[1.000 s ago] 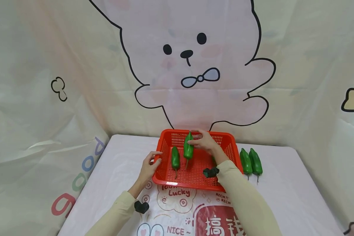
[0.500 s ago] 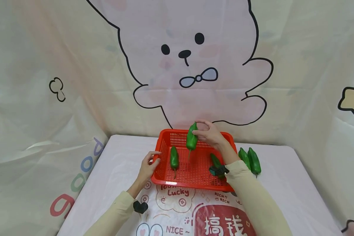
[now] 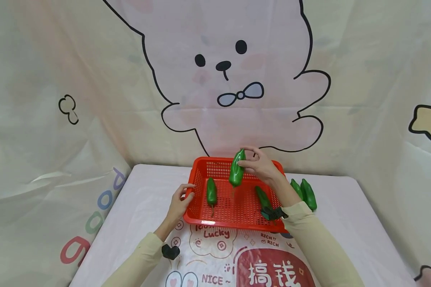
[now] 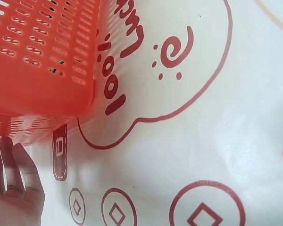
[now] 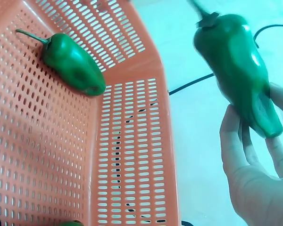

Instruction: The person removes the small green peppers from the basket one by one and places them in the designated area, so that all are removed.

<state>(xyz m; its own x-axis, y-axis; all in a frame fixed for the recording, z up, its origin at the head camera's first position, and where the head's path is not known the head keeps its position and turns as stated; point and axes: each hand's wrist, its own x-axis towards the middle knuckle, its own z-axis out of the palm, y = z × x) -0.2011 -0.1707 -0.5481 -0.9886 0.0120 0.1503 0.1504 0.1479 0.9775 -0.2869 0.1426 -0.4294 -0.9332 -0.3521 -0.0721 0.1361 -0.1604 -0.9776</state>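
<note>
My right hand (image 3: 262,166) pinches a green chili pepper (image 3: 236,168) near its pointed end, above the back part of a red plastic basket (image 3: 230,227). In the right wrist view the held pepper (image 5: 233,61) points stem away from the fingers. My left hand (image 3: 178,201) rests at the basket's left side; the left wrist view has its extended fingers (image 4: 24,172) against the perforated outer wall. Inside the basket lie one pepper (image 3: 211,192) at the left and another (image 3: 262,196) at the right, partly hidden by the right wrist band.
Two more green peppers (image 3: 309,194) lie on the white tabletop (image 3: 344,239) right of the basket, one partly covered by the right arm. A printed mat (image 3: 215,259) is in front. A cartoon curtain (image 3: 237,123) hangs behind the table.
My right hand has carried the pepper rightward and up from the basket's middle, uncovering the right-hand pepper. It dips slightly in the last half second. My left hand stays at the basket's side.
</note>
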